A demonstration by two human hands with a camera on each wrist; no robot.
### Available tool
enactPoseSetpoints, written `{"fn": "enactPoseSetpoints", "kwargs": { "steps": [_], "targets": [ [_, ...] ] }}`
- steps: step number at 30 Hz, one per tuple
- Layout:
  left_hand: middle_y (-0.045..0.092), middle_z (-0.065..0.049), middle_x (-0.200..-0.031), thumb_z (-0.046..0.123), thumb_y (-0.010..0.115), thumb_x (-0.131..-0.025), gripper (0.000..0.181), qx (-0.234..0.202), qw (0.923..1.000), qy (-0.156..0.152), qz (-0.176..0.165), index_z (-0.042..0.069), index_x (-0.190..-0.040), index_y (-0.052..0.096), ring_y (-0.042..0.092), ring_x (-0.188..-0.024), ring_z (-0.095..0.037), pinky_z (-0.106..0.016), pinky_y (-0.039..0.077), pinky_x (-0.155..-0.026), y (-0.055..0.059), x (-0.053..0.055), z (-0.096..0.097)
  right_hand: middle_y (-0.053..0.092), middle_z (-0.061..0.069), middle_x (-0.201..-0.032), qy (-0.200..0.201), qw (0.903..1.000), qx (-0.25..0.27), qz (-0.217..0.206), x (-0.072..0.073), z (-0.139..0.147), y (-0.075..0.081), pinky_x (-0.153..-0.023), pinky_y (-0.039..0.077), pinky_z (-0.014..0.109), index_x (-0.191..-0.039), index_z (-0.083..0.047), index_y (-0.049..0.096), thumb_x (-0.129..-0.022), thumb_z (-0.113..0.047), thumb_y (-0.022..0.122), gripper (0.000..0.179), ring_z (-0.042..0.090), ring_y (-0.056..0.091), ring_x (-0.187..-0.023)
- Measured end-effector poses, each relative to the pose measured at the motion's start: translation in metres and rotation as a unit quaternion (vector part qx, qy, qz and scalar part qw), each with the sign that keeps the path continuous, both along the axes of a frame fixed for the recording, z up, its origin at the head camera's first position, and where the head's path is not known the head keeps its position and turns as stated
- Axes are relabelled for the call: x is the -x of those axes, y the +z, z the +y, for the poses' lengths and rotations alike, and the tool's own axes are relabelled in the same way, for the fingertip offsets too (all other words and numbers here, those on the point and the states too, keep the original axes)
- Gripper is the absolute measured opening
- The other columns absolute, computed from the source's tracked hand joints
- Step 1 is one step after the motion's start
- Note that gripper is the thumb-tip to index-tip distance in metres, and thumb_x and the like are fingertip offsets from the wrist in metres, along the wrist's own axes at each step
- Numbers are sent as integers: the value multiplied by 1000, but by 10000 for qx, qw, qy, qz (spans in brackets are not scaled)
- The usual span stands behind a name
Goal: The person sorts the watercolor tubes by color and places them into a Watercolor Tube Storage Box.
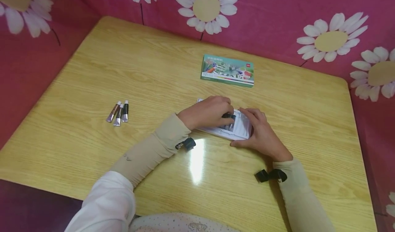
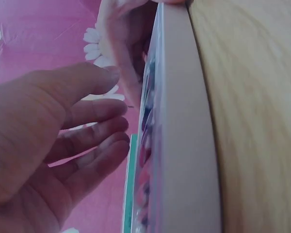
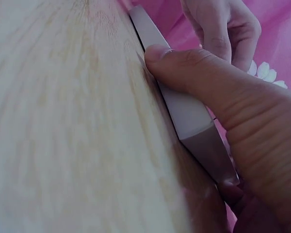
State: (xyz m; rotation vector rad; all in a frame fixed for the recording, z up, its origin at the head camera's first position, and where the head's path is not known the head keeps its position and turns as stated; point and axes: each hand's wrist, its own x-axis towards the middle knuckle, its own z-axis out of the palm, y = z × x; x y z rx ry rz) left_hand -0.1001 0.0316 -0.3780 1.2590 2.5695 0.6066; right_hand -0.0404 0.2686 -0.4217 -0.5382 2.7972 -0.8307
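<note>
A white plastic tray (image 1: 243, 127) lies on the table in front of the person, with small paint tubes (image 1: 229, 126) in it. The right hand (image 1: 262, 136) grips the tray's right end, thumb along the near side wall and fingers round the far side. Over the middle of the tray hovers the left hand (image 1: 208, 112), bent down toward the tubes and hiding much of them. In the left wrist view, the left hand (image 2: 63, 131) has its thumb and fingers apart, with nothing between them, close by the tray's side wall (image 2: 186, 121).
Three loose paint tubes (image 1: 118, 116) lie together on the table (image 1: 154, 70), left of the tray. Behind the tray sits a green paint box (image 1: 227, 70) with a printed picture. A pink cloth with daisies (image 1: 265, 26) hangs behind the table.
</note>
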Motion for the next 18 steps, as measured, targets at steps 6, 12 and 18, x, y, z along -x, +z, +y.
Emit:
{"fn": "enactPoseSetpoints", "kwargs": {
  "steps": [6, 12, 18],
  "targets": [
    [72, -5, -111, 34, 64, -102, 33, -105, 9998, 134, 52, 9, -120, 77, 64, -97, -14, -31, 55, -95, 3, 4, -19, 36, 14, -155, -16, 9999, -6, -134, 0, -1, 0, -116, 39, 57, -161, -16, 36, -67, -51, 95, 117, 32, 34, -142],
    [72, -5, -112, 35, 67, -101, 32, 0, 9988, 497, -38, 10, -119, 77, 64, -102, -17, -34, 55, -98, 10, 6, -42, 35, 13, -156, -105, 9995, -102, -274, 1, -2, 3, -118, 36, 60, -162, -19, 34, -67, -58, 93, 118, 32, 33, -143],
    [71, -6, -124, 36, 66, -101, 37, 186, 9960, 853, -199, 10, -127, 73, 65, -114, -21, -37, 53, -106, 15, 7, -58, 34, 12, -157, -161, 9991, -151, -363, 0, -1, 4, -119, 36, 60, -162, -20, 33, -67, -59, 92, 118, 32, 33, -144]
  ]
}}
